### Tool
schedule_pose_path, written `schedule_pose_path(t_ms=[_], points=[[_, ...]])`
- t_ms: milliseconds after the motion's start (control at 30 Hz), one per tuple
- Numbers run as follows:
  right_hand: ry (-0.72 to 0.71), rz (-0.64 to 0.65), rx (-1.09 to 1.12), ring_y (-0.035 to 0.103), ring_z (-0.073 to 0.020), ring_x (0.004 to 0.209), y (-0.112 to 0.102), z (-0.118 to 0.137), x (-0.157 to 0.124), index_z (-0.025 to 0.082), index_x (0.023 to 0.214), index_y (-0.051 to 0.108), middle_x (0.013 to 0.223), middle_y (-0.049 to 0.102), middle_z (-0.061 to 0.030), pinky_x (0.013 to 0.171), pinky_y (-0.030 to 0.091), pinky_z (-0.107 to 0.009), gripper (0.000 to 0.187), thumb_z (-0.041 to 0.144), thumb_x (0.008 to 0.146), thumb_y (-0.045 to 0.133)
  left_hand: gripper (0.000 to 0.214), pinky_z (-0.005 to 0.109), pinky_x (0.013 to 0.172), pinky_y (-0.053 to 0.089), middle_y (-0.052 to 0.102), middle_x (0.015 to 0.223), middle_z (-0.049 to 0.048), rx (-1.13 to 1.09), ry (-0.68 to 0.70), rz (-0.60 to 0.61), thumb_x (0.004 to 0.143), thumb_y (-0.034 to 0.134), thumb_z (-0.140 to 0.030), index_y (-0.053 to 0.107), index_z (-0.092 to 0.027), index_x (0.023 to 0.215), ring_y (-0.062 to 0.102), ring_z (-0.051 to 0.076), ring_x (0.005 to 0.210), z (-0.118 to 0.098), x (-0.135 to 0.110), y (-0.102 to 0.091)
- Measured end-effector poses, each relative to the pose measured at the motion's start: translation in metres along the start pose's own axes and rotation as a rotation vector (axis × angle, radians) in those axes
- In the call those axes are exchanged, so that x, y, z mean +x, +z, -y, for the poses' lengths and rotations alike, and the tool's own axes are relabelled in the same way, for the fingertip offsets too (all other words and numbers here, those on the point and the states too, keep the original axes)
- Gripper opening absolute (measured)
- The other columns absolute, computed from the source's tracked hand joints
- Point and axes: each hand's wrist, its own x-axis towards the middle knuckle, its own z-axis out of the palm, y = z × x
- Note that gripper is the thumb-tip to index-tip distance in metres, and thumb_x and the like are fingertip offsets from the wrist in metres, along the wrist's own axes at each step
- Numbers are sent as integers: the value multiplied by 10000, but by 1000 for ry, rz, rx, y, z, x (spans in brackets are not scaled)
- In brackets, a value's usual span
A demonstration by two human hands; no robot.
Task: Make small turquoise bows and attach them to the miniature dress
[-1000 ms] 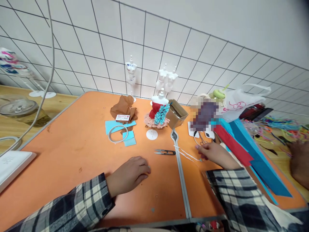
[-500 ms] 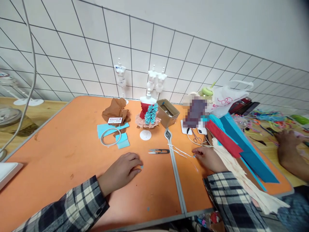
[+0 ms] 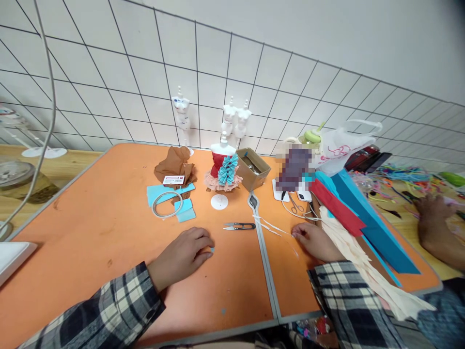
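Observation:
My left hand (image 3: 183,255) rests on the orange table (image 3: 109,228) with fingers curled, pinching a tiny blue scrap (image 3: 212,250) at the fingertips. My right hand (image 3: 315,240) lies right of the table seam, fingers pinched on a thin white strip (image 3: 272,226) that trails toward the thread snips (image 3: 239,226). A small mannequin in a red, teal and pink ruffled dress (image 3: 224,171) stands behind, with its white round base (image 3: 219,201) lying in front of it.
Brown fabric (image 3: 174,167), blue pieces and a wire ring (image 3: 165,203) lie back left. A cardboard box (image 3: 254,169), scissors (image 3: 296,207), red and blue sheets (image 3: 359,213) and cream strips (image 3: 366,271) crowd the right. Another person's hand (image 3: 434,223) rests far right. Bare mannequins (image 3: 236,121) stand by the wall grid.
The view swung slightly right a second ago, then held. My right hand slid a little toward me along the white strip. My left hand has barely moved.

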Motion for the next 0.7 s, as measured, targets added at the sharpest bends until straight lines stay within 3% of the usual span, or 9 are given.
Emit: schedule_pose_path(t_ms=[167, 300, 500, 600, 700], points=[[42, -112, 24, 606, -234, 827, 6, -8, -3, 191, 819, 539, 868, 653, -91, 739, 434, -342, 221, 314, 879, 365, 119, 348, 787, 424, 627, 898, 54, 67, -45, 29, 916, 525, -272, 593, -196, 855, 566, 217, 868, 3, -1, -2], [133, -155, -6, 617, -238, 780, 5, -14, -9, 200, 832, 548, 830, 667, -80, 684, 420, -331, 223, 340, 879, 382, 174, 345, 772, 414, 637, 830, 34, 97, -32, 61, 947, 476, -281, 592, -199, 847, 575, 202, 800, 2, -3, 0], [306, -433, 122, 665, -233, 756, -10, -19, -18, 216, 913, 552, 856, 730, -67, 663, 438, -323, 209, 371, 886, 414, 222, 329, 774, 449, 675, 870, 47, 73, -8, 11, 965, 447, -291, 636, -199, 893, 611, 199, 821, 11, 2, 6], [269, -497, 236, 680, -239, 793, -15, 1, -12, 211, 916, 592, 861, 739, -74, 691, 471, -334, 224, 397, 860, 482, 261, 332, 787, 482, 704, 942, 68, 66, -3, -96, 970, 441, -330, 667, -200, 956, 638, 213, 887, 24, 15, 6], [40, -409, 379, 678, -230, 816, -10, 54, 3, 204, 898, 650, 894, 737, -79, 703, 501, -332, 241, 414, 835, 550, 287, 356, 837, 502, 729, 985, 78, 84, 7, -235, 971, 439, -342, 683, -196, 1006, 653, 225, 935, 37, 36, 3]])
